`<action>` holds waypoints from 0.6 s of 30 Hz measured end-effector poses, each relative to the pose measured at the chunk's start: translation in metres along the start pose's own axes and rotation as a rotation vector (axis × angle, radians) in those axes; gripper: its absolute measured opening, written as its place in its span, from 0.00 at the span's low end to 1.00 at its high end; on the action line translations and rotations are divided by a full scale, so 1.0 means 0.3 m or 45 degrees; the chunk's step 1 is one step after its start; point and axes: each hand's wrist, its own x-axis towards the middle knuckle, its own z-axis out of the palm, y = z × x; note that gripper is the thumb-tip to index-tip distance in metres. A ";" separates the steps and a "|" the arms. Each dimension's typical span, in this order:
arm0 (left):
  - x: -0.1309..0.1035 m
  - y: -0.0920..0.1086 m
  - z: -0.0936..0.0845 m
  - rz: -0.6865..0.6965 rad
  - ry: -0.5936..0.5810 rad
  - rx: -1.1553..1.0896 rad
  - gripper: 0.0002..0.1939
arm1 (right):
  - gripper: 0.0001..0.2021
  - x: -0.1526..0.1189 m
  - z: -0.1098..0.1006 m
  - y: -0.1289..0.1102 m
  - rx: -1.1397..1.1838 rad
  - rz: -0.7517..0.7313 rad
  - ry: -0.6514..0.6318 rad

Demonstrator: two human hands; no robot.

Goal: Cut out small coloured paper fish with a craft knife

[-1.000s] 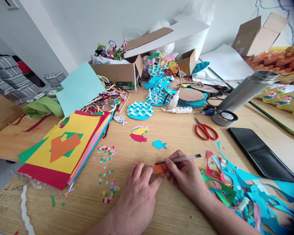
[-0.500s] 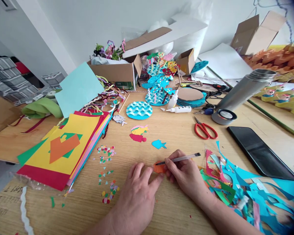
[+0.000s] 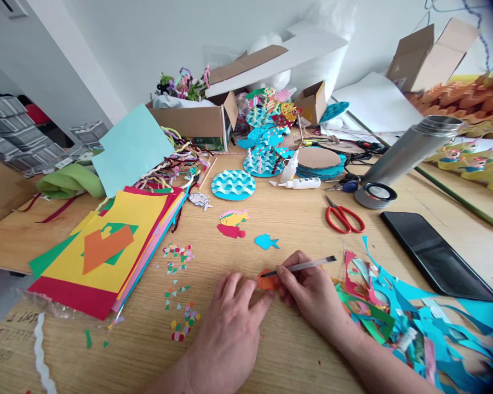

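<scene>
An orange paper fish (image 3: pixel 267 280) lies on the table between my hands. My right hand (image 3: pixel 308 284) is closed round a pen (image 3: pixel 312 264), its dark tip on the fish. My left hand (image 3: pixel 238 312) lies palm down with fingers spread, thumb and index finger at the fish's left and lower edge. Just beyond are a blue paper fish (image 3: pixel 266 242) and a small stack of red, yellow and pink fish (image 3: pixel 231 231). A wavy blue and white disc (image 3: pixel 233 185) lies further back.
Red scissors (image 3: pixel 344 219), a phone (image 3: pixel 439 257) and paper scraps (image 3: pixel 427 328) are on the right. Coloured sheets (image 3: pixel 107 251) and confetti (image 3: pixel 184 323) lie on the left. A steel flask (image 3: pixel 411 148) and glue bottles (image 3: pixel 304 183) stand or lie further back.
</scene>
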 end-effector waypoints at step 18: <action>-0.001 0.002 0.001 0.003 -0.011 0.018 0.29 | 0.17 -0.003 -0.004 0.011 0.014 -0.018 -0.015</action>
